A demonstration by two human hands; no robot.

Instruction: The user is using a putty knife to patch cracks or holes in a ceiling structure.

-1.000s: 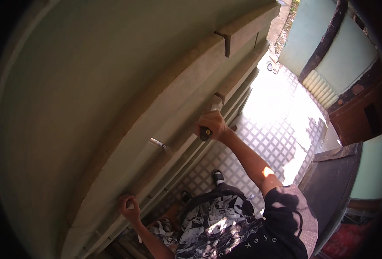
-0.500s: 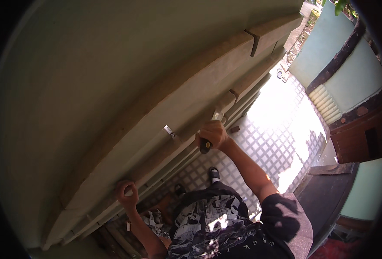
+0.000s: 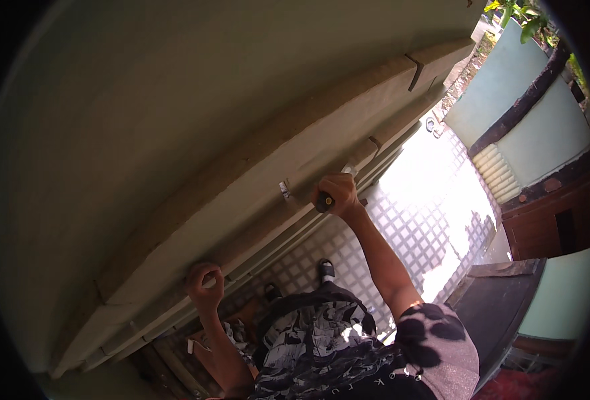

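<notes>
Wrapped tight in a fist, the right hand (image 3: 335,193) keeps its grip on a dark-handled tool (image 3: 324,201) whose pale blade (image 3: 348,171) meets the stepped moulding (image 3: 255,200). Lower left, the left hand (image 3: 204,283) curls shut against the moulding's edge.

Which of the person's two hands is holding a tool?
The right hand, raised against the wall moulding, grips a dark-handled tool. The left hand, lower down, shows no tool.

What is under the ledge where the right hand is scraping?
Below the moulded ledge, stepped ribs run along the wall, then a checkered tile floor. The right hand grips a dark-handled tool; its blade tip is mostly covered. The left hand rests on the lower rib.
</notes>
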